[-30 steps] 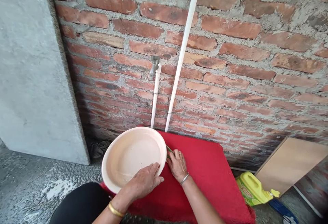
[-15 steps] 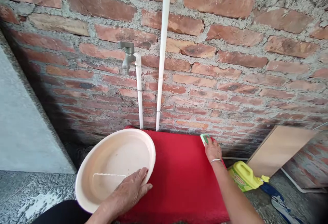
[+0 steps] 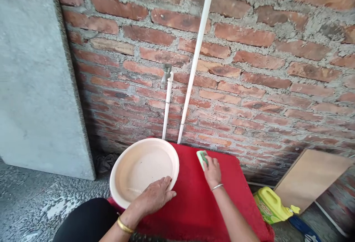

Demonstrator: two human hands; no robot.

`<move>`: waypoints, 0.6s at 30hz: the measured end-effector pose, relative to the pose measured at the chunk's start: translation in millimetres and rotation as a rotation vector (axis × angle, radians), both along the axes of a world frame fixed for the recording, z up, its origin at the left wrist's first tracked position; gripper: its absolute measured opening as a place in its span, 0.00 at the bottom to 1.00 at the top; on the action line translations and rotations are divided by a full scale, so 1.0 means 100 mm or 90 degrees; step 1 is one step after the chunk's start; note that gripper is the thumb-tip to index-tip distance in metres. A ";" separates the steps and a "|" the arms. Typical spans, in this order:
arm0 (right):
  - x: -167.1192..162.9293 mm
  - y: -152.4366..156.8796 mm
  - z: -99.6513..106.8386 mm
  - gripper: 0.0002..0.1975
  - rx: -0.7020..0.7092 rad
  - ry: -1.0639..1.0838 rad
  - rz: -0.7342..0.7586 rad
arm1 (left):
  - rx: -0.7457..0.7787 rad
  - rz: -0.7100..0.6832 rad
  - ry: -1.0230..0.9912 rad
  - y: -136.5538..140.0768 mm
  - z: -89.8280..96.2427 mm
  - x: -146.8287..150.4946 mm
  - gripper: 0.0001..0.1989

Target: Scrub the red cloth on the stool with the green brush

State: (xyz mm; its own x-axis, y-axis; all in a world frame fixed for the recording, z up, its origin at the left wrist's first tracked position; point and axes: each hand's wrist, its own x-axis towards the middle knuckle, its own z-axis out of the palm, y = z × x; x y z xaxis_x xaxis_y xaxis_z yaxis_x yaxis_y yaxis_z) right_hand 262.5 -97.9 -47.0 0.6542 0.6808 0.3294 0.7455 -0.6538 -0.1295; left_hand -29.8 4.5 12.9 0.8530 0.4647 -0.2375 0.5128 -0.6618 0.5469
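Observation:
My left hand (image 3: 155,196) grips the near right rim of a cream plastic basin (image 3: 122,194), fingers inside and thumb outside. The basin is tilted and rests on the left part of a red cloth (image 3: 191,201), which is spread over a low flat surface. A little water shows in its bottom. My right hand (image 3: 213,173) is closed round a small pale-green and white scrub brush (image 3: 201,159), pressed to the red cloth near its far edge. The underside of the brush is hidden.
A grey tap (image 3: 166,75) on a white pipe stands against the brick wall (image 3: 249,64). To the left leans a grey slab (image 3: 39,87). A yellow jug (image 3: 270,204), a tan board (image 3: 307,179) and blue slippers (image 3: 303,228) are at the right. The floor (image 3: 41,205) is wet.
My right hand has moved left across the red cloth with the brush, away from its right edge. My left hand stays on the basin's rim. The camera view has turned left.

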 end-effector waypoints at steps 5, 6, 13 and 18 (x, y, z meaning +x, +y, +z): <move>-0.91 0.61 -0.18 0.15 -0.035 -0.019 0.168 | 0.001 0.000 -0.008 0.00 0.02 -0.03 0.23; -1.00 0.66 -0.21 0.15 -0.047 -0.022 0.180 | 0.000 0.000 -0.007 0.00 0.02 -0.04 0.23; -0.41 0.35 -0.20 0.16 -0.102 -0.028 0.091 | 0.008 -0.014 -0.004 0.01 0.00 -0.02 0.22; 0.60 -0.46 -0.10 0.19 -0.104 -0.022 -0.123 | 0.003 -0.009 0.008 0.01 0.00 -0.02 0.20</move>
